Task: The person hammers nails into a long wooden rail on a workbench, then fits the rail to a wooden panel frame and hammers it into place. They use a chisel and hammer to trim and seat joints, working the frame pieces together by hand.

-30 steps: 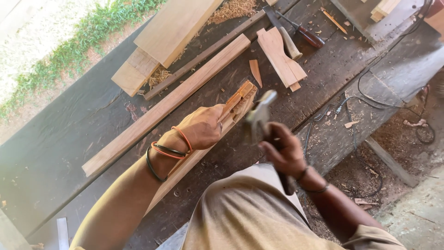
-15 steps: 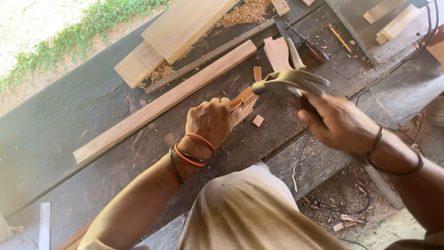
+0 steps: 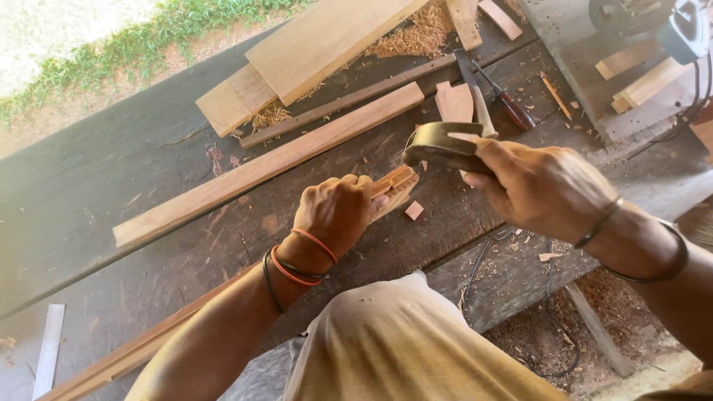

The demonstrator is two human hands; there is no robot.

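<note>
Hammer (image 3: 438,147) sat mid-frame, raised over the desk (image 3: 111,193), gripped in the right hand (image 3: 542,189), looked head-heavy so best held low on the handle, while the left hand (image 3: 338,212) clamped the stiff wooden strip (image 3: 394,184).

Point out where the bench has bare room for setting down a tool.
Bare dark bench top lies left of the long wooden strip, towards the grass. Another patch sits between that strip and the left hand. It is crowded around the planks, sawdust and chisels.
</note>
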